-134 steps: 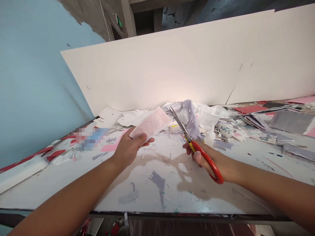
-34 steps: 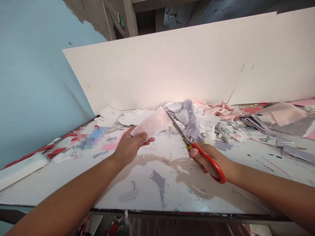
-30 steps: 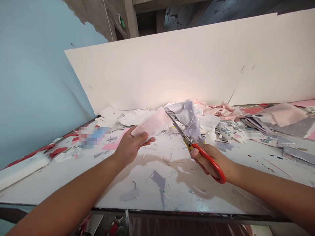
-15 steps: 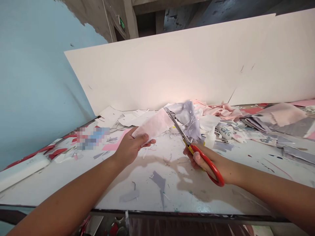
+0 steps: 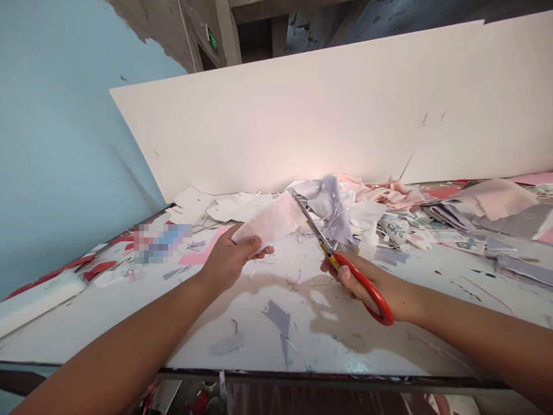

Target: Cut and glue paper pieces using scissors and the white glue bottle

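My left hand [image 5: 231, 260] is closed on a pale pink piece of fabric [image 5: 272, 222], holding it up above the white worktable [image 5: 129, 311]. My right hand [image 5: 369, 285] grips red-handled scissors [image 5: 341, 259]. Their blades point up and left, and the tips meet the fabric's right edge. A small white glue bottle [image 5: 368, 245] stands just behind the scissors.
A tall white board [image 5: 324, 109] leans along the back of the table. Heaps of grey, pink and patterned fabric scraps [image 5: 432, 213] cover the back right. White paper pieces [image 5: 203, 207] lie at the back left, grey offcuts [image 5: 276, 317] near the front edge.
The scissors worked at the fabric's right edge, blades opening and closing slightly. Since the earliest frame pink fabric has appeared on the heap at the back right. My left hand barely moved.
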`<state>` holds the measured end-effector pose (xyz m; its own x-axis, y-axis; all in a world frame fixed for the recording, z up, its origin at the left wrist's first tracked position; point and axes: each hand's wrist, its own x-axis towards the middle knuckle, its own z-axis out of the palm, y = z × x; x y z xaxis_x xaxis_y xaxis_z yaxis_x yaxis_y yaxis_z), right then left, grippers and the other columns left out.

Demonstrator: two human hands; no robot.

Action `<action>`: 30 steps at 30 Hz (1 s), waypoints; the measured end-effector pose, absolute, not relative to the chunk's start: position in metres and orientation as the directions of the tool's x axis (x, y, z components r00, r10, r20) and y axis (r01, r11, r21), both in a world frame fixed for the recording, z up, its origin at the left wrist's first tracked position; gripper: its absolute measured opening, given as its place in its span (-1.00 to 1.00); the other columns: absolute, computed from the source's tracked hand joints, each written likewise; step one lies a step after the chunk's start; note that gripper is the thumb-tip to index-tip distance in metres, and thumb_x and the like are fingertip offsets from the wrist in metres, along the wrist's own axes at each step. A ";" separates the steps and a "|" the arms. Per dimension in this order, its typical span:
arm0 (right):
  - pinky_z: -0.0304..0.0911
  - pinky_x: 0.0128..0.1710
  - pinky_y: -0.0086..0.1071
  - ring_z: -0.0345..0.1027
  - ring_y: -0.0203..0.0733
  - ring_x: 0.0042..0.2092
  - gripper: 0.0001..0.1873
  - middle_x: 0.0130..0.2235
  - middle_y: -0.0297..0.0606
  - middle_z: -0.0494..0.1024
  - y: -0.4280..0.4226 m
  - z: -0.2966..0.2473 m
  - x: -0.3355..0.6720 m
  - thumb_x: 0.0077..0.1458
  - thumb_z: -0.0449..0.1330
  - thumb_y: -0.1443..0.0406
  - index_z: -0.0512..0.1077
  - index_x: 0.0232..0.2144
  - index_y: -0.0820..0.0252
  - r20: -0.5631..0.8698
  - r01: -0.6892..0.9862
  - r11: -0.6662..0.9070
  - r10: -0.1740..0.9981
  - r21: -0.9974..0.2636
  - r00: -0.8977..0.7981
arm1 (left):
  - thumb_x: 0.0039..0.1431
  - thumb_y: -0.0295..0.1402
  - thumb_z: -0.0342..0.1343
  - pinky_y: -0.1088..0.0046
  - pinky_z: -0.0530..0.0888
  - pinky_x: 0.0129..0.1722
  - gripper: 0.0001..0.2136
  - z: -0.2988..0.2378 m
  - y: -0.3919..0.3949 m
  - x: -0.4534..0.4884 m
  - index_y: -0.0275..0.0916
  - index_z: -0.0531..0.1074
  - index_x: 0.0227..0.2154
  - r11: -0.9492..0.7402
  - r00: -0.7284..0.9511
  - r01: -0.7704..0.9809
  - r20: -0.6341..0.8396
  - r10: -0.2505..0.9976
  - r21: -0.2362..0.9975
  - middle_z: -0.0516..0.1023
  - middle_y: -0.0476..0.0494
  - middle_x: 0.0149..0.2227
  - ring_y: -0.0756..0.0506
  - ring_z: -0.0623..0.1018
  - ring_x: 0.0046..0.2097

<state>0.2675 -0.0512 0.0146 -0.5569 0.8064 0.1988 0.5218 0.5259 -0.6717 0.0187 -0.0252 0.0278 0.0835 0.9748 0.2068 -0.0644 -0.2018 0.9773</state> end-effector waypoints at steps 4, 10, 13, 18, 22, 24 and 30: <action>0.19 -0.47 -0.38 0.16 -0.28 -0.42 -0.51 -0.41 -0.26 0.30 -0.053 0.016 0.266 0.09 -0.27 -0.06 0.18 -0.49 0.17 0.197 0.521 0.509 0.818 -0.685 -0.541 | -0.16 -0.27 0.20 0.33 0.42 -0.32 -0.76 0.027 -0.026 0.019 -0.23 0.38 -0.39 -0.188 0.077 -0.052 0.192 0.978 0.981 0.47 -0.04 -0.46 -0.11 0.53 -0.36; 0.20 -0.48 -0.37 0.17 -0.28 -0.43 -0.51 -0.37 -0.24 0.32 -0.051 0.015 0.268 0.09 -0.27 -0.06 0.18 -0.48 0.17 0.186 0.524 0.501 0.821 -0.689 -0.540 | -0.17 -0.29 0.21 0.31 0.43 -0.29 -0.76 0.027 -0.027 0.018 -0.21 0.38 -0.38 -0.173 0.098 -0.058 0.178 0.979 0.983 0.42 0.03 -0.52 -0.07 0.52 -0.42; 0.19 -0.48 -0.38 0.17 -0.29 -0.43 -0.51 -0.36 -0.24 0.32 -0.050 0.016 0.269 0.10 -0.28 -0.06 0.18 -0.47 0.17 0.155 0.535 0.493 0.818 -0.686 -0.554 | -0.16 -0.29 0.20 0.28 0.43 -0.27 -0.76 0.028 -0.028 0.018 -0.23 0.39 -0.37 -0.170 0.112 -0.056 0.175 0.978 0.984 0.41 0.02 -0.53 -0.07 0.52 -0.43; 0.12 -0.50 -0.39 0.12 -0.31 -0.48 -0.50 -0.42 -0.29 0.28 -0.048 0.013 0.268 0.08 -0.28 -0.08 0.18 -0.46 0.18 0.185 0.547 0.497 0.830 -0.674 -0.526 | -0.16 -0.29 0.21 0.29 0.43 -0.26 -0.74 0.028 -0.028 0.018 -0.21 0.38 -0.35 -0.155 0.106 -0.049 0.160 0.981 0.987 0.40 0.03 -0.53 -0.06 0.52 -0.42; 0.05 -0.50 -0.39 0.05 -0.31 -0.51 -0.51 -0.55 -0.38 0.16 -0.044 0.007 0.268 0.08 -0.27 -0.08 0.14 -0.52 0.16 0.217 0.564 0.518 0.829 -0.643 -0.515 | -0.18 -0.27 0.22 0.26 0.43 -0.25 -0.73 0.027 -0.028 0.018 -0.23 0.38 -0.37 -0.149 0.101 -0.042 0.152 0.983 0.988 0.40 0.01 -0.53 -0.08 0.52 -0.42; 0.01 -0.51 -0.40 0.01 -0.31 -0.51 -0.54 -0.56 -0.39 0.12 -0.042 0.004 0.268 0.09 -0.25 -0.06 0.08 -0.57 0.16 0.230 0.563 0.520 0.831 -0.642 -0.506 | -0.18 -0.27 0.22 0.27 0.43 -0.25 -0.73 0.028 -0.028 0.018 -0.24 0.37 -0.38 -0.148 0.105 -0.044 0.152 0.983 0.988 0.39 0.01 -0.53 -0.08 0.52 -0.42; -0.09 -0.58 -0.43 -0.12 -0.34 -0.55 -0.56 -0.60 -0.43 -0.02 -0.039 -0.003 0.267 0.08 -0.18 -0.04 -0.04 -0.62 0.14 0.223 0.529 0.476 0.853 -0.702 -0.472 | -0.18 -0.27 0.22 0.26 0.42 -0.22 -0.72 0.028 -0.029 0.018 -0.23 0.37 -0.36 -0.133 0.100 -0.043 0.137 0.986 0.990 0.36 0.02 -0.54 -0.10 0.53 -0.40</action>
